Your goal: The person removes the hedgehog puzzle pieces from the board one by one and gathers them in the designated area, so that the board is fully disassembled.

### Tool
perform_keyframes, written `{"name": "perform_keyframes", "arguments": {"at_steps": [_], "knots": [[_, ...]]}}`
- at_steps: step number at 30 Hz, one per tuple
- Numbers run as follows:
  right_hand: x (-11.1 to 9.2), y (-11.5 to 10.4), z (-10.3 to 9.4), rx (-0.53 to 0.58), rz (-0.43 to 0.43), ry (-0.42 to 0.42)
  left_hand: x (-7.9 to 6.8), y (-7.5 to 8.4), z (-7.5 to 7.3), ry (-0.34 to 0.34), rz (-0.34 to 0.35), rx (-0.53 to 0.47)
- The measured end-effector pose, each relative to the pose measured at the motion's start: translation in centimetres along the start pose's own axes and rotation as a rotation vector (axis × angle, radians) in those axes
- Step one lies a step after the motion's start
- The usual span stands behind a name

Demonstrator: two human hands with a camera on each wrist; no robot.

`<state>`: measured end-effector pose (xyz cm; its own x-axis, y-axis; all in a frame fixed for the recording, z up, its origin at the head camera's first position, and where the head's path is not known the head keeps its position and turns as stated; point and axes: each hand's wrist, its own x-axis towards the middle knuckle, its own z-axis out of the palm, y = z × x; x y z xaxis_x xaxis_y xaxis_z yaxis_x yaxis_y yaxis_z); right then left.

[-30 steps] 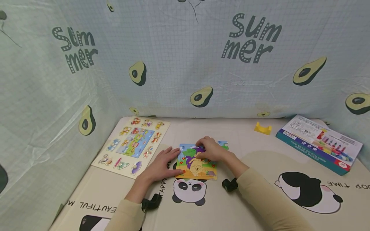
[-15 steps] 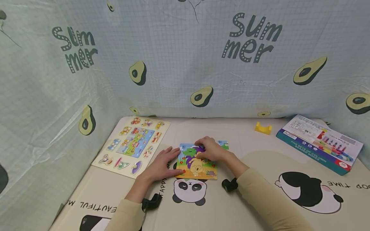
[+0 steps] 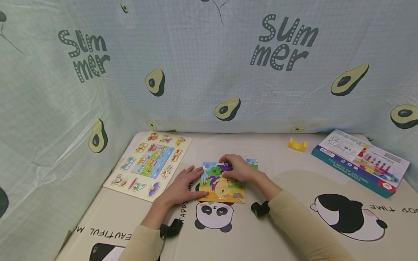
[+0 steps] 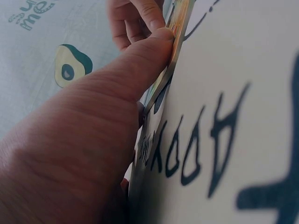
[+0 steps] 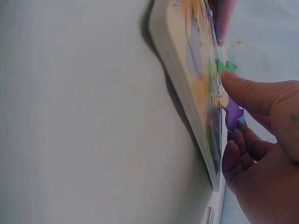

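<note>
Cream play mat [image 3: 287,232] w/ panda prints covers the floor, boxed in by avocado-print cloth walls [image 3: 209,72] at back and both sides. Jigsaw board [image 3: 223,182] lies flat near mat centre, on top of a panda print; its near edge is free, w/ open mat in front and to the right. Left hand [image 3: 181,188] lies flat, fingers straight, thumb pressed vs. the board's left edge; left wrist view shows the thumb [image 4: 140,65] right on that edge, holding nothing. Right hand [image 3: 237,169] sits over the board's far right corner, fingers curled, pinching a purple puzzle piece [image 5: 232,113] against the board face; the right wrist view shows thumb on top and the piece half over the board's edge. One loose piece [image 3: 253,163] lies just beyond the right hand, touching or nearly touching the board's far edge; can't tell which. Peg puzzle board [image 3: 148,163] lies left, close to the left wall, a narrow strip of mat between it and the left hand. Yellow block [image 3: 296,145] sits near the back wall, well apart. Toy box [image 3: 360,162] is far right, close to the right wall, w/ wide open mat between it and the right arm.
</note>
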<state>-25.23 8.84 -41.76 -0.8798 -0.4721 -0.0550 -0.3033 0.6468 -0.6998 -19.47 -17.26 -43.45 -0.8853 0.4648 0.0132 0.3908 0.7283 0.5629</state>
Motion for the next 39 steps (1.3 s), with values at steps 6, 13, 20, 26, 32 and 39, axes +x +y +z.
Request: {"name": "perform_keyframes", "arguments": {"at_steps": [6, 13, 20, 26, 32, 39], "knots": [[-0.1, 0.0, -0.3, 0.052, -0.036, 0.011, 0.0, -0.1, 0.0, 0.003, 0.011, 0.001], [-0.1, 0.1, -0.4, 0.084, -0.036, 0.016, 0.0, -0.2, 0.0, 0.007, 0.025, 0.004], [0.1, 0.2, -0.4, 0.083, -0.032, 0.028, 0.0, -0.1, 0.0, 0.007, 0.026, 0.009], [0.1, 0.1, -0.5, 0.084, -0.028, 0.048, 0.1, -0.1, 0.0, 0.008, 0.028, 0.008], [0.0, 0.0, -0.6, 0.091, -0.027, 0.060, 0.1, -0.1, 0.0, 0.006, 0.031, 0.011], [-0.1, 0.0, -1.4, 0.099, -0.021, 0.064, 0.1, 0.0, 0.0, 0.003, 0.016, 0.006]]}}
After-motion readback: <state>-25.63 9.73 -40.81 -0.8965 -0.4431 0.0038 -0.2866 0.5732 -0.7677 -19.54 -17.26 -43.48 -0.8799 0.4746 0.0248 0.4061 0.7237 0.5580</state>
